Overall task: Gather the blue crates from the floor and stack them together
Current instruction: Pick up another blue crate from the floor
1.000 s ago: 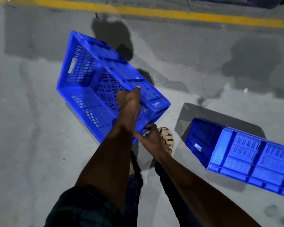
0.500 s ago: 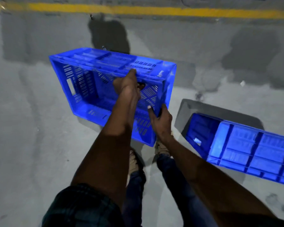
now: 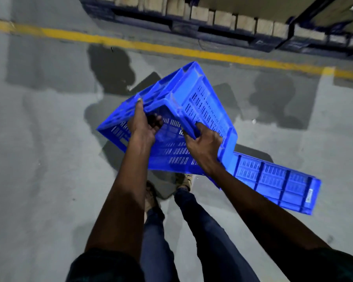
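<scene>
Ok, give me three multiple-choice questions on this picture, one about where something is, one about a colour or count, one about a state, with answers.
1. Where is the second crate?
A. on the floor, at the person's right
B. on a shelf
C. on the held crate

2. What colour is the floor line?
A. white
B. yellow
C. red

3. How is the held crate?
A. flat on the floor
B. gripped by both hands, tilted
C. in one hand only

Answers: 1 A, it lies on the floor past the right arm. 2 B, the stripe is yellow. 3 B, the left hand and right hand grip its rim.
</scene>
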A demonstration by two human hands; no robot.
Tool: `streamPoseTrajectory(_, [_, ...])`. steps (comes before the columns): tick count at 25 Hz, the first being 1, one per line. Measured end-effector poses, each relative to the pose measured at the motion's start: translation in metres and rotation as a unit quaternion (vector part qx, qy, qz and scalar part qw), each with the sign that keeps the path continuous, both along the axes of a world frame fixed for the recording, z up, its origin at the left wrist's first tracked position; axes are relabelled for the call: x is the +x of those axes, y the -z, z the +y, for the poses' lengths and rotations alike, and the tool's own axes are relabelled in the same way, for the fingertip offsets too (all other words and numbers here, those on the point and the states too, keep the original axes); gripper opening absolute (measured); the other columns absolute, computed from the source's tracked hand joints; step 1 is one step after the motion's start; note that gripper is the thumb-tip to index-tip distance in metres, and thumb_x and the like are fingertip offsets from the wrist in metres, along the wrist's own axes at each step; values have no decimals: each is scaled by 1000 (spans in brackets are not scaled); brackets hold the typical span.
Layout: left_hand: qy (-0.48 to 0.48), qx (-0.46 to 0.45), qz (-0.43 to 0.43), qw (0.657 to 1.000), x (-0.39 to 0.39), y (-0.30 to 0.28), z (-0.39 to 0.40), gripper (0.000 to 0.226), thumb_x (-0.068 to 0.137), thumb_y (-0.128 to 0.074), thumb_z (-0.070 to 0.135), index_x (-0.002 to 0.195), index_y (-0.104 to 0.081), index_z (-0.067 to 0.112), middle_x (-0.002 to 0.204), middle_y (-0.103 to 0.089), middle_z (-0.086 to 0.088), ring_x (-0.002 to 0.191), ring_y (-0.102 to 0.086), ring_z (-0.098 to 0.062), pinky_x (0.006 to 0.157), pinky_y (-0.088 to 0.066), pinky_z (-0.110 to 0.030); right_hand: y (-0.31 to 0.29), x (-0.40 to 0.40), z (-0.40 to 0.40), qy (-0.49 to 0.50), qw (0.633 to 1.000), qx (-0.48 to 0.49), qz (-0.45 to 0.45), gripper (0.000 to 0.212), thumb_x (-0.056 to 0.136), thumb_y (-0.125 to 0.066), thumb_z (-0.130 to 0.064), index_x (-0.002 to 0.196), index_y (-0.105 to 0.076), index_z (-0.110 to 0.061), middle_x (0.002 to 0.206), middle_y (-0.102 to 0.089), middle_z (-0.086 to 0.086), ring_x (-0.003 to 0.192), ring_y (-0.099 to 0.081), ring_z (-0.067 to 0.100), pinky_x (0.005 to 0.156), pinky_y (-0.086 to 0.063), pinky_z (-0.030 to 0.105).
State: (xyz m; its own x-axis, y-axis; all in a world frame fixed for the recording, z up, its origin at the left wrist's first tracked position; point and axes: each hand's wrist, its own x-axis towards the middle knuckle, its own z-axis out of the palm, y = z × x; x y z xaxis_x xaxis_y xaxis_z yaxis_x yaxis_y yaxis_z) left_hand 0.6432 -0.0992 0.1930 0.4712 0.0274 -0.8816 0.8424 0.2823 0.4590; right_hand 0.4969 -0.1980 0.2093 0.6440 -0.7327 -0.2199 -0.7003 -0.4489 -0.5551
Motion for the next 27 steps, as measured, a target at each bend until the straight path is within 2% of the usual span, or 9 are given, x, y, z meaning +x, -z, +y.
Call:
streamPoseTrajectory(2, [75,43,-54,995,-20,-34,17,52,94,-48,61,90,-57,10,59,-58,-8,44,-60,-20,43,-52,-29,-47,-11,-3,11,1000,-3,-4,39,75,-60,-54,77,-57,-15,54,-45,3,69,-57,38,71,-35,37])
streamPoseTrajectory(5, [143,146,-155,967,-49,-79,64,53,97,-45,59,76,-55,12,58,-60,-11,43,-59,-23,41,-49,-28,-126,-37,-2,48,999,9,-14,40,80,-61,-52,69,-46,-17,50,-42,1,63,-51,30,68,-34,35])
streamPoseTrajectory(9, [231,308,-282,879,-75,-131,146,37,89,-66,45,81,-63,9,73,-68,-7,72,-68,-27,68,-53,-32,-224,-83,-3,93,992,27,-84,46,79,-61,-54,71,-54,-10,50,-42,2,56,-45,22,64,-41,37])
streamPoseTrajectory(11, [223,366,-303,851,-84,-150,187,30,82,-74,35,90,-63,8,82,-68,-10,83,-67,-31,75,-48,-32,-256,-108,0,95,986,70,-117,48,79,-62,-58,75,-59,-10,57,-47,10,57,-41,15,63,-43,39])
streamPoseTrajectory(14, [181,413,-338,826,-93,-178,232,53,71,-75,41,104,-59,2,99,-63,-20,93,-60,-37,83,-49,-43,-292,-128,13,88,975,116,-169,56,74,-65,-65,77,-60,-9,62,-49,16,60,-40,14,59,-41,43])
streamPoseTrajectory(17, [67,443,-278,850,-113,-206,256,75,69,-79,33,126,-46,-3,119,-54,-22,109,-53,-36,90,-43,-42,-318,-138,32,79,957,181,-211,62,72,-72,-65,80,-62,-4,64,-50,4,62,-41,15,56,-37,44])
streamPoseTrajectory(19, [-11,443,-214,871,-127,-214,276,80,72,-81,35,129,-40,-2,125,-51,-20,114,-51,-36,91,-42,-43,-329,-142,46,49,946,211,-242,54,78,-75,-51,74,-59,0,64,-47,3,59,-39,14,55,-32,36])
streamPoseTrajectory(23, [46,352,-167,920,-141,-210,319,48,91,-65,43,110,-59,-1,106,-65,-20,97,-62,-32,79,-45,-37,-352,-152,65,28,928,240,-283,30,90,-70,-15,63,-56,-20,49,-44,-13,47,-33,2,46,-28,22])
streamPoseTrajectory(27, [43,346,-201,916,-152,-225,341,34,96,-60,33,108,-62,1,97,-59,-13,89,-55,-24,78,-43,-34,-362,-149,76,42,921,249,-298,33,89,-71,-15,58,-63,-23,47,-46,-13,45,-33,5,42,-29,20])
